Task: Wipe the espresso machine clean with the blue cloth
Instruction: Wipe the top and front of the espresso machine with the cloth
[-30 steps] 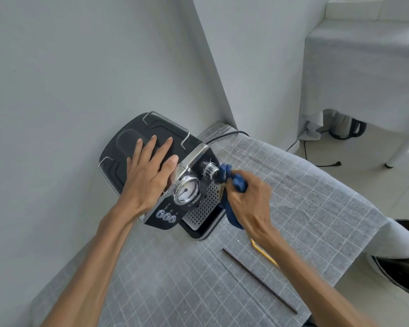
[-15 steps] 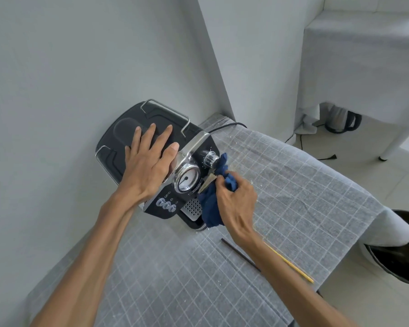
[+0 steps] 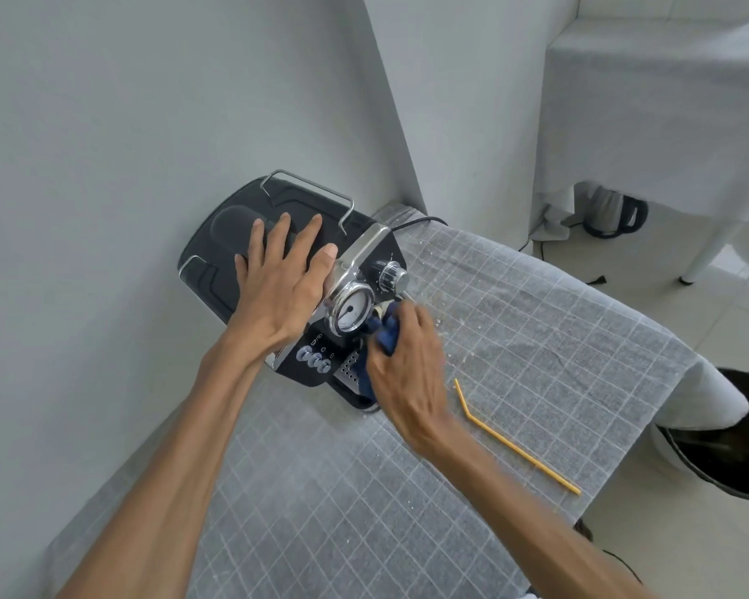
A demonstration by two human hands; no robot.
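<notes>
Against espresso machine (image 3: 290, 270) front, blue cloth (image 3: 383, 335) in right hand (image 3: 407, 369)

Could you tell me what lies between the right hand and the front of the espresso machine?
In the head view, only the bunched blue cloth, gripped by the right hand against the espresso machine.

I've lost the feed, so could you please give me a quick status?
Left hand flat on espresso machine top. Right hand grips blue cloth against its front. Nothing blocking.
</notes>
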